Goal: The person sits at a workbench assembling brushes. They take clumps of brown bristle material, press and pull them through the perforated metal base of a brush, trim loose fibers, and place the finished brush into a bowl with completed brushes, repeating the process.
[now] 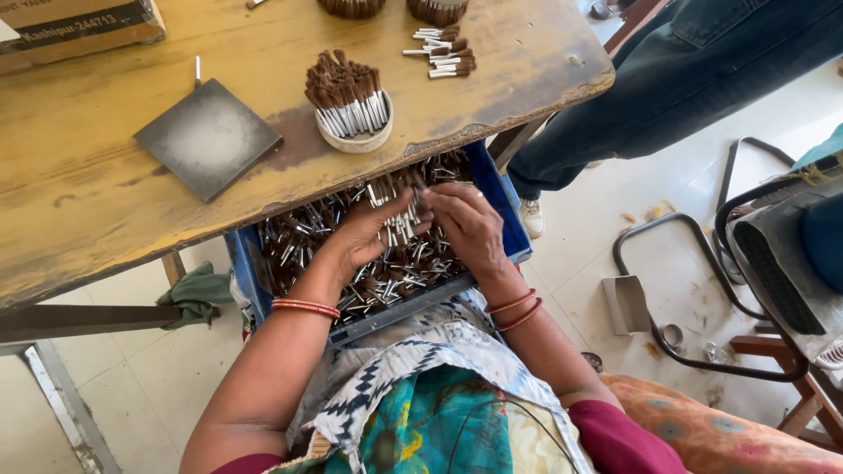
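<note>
The left hand is cupped, palm up, and holds a small bunch of little brush pieces. I can count about six or seven silver tubes in the bunch, but they lie too close to be sure. The right hand lies palm down just beside it, fingers bent, with its fingertips touching the same bunch. Each wrist wears thin orange-red bangles, two or three on each.

Each brush piece is a short, shiny metal tube with a tuft of brown bristles at one end. Both hands are over a blue plastic crate on the person's lap. The crate is full of loose pieces, far too many to count, lying every which way.

Above the crate is a worn wooden table with scratched yellow paint. On it stands one round white cup packed with brush pieces, bristles up. Beside the cup lies one flat, grey square plate. Farther back is a small pile of about eight pieces, lying flat. One cardboard box sits at the table's corner. Another person's leg in blue jeans is at the right.
</note>
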